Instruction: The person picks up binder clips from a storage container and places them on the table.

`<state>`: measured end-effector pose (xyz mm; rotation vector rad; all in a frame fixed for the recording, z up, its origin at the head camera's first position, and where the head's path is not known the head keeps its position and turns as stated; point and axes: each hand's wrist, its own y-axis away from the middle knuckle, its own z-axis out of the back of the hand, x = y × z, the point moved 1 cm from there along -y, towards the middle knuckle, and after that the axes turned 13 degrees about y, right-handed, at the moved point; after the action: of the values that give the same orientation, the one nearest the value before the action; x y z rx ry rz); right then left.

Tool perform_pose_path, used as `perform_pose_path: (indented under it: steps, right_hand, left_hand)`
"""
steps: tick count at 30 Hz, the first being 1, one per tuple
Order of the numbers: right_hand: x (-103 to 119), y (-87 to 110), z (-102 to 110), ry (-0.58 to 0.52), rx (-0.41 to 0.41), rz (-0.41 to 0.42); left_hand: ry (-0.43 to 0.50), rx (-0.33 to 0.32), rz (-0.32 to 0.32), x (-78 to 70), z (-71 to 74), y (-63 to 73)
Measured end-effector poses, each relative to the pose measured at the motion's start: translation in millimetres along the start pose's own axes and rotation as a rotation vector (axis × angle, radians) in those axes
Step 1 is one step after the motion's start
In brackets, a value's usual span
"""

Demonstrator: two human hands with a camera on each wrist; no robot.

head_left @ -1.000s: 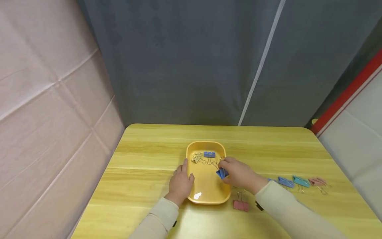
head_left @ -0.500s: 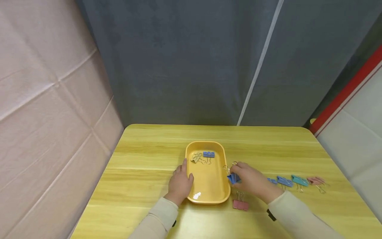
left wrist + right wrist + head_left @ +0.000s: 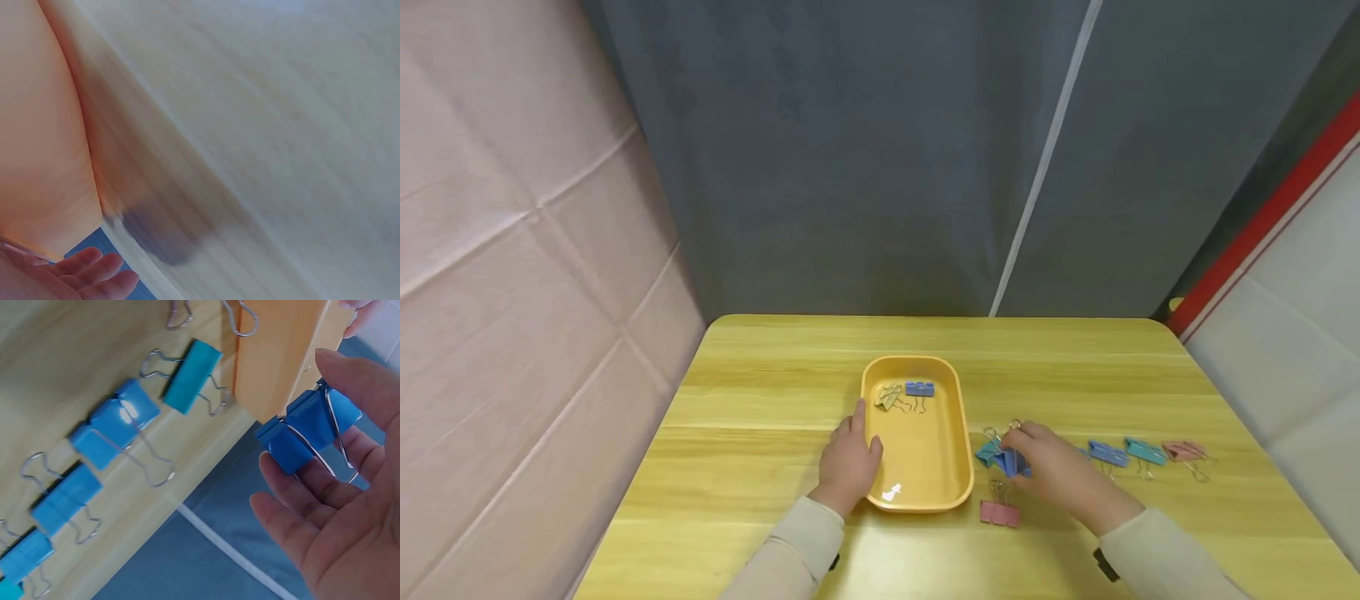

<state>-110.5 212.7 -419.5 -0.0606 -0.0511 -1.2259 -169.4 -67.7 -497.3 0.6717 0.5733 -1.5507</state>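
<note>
My right hand [image 3: 1056,471] holds a blue binder clip [image 3: 306,431] between thumb and fingers, just right of the yellow tray [image 3: 966,425]. Its wire handles show in the right wrist view. Beside it in the head view is a teal binder clip [image 3: 987,452] on the table, and a pink binder clip [image 3: 1000,513] lies nearer me. My left hand [image 3: 844,467] grips the tray's left rim, thumb over the inner side and fingers outside. Inside the tray's far end are a yellow binder clip [image 3: 888,397] and a blue one.
Rightward on the wooden table [image 3: 760,375] runs a row with another blue clip [image 3: 1108,453], another teal clip [image 3: 1146,451] and a salmon-pink clip [image 3: 1183,451]. A dark curtain [image 3: 850,167] hangs behind the table's far edge.
My right hand has carried the blue binder clip rightward from over the tray to the table beside it. The teal clip there now shows. My left hand stays on the tray.
</note>
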Motion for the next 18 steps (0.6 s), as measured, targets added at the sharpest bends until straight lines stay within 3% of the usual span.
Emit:
perform_pose_path:
  steps: [8, 18]
  right_hand:
    - [-13.1, 19.2, -6.6, -0.004, -0.045, -0.027]
    - [-21.6, 39.9, -12.2, -0.011, -0.005, -0.07]
  left_hand:
    - [0.002, -0.007, -0.003, -0.3, 1.1, -0.5]
    - [-0.003, -0.005, 0.003, 0.4, 0.5, -1.9]
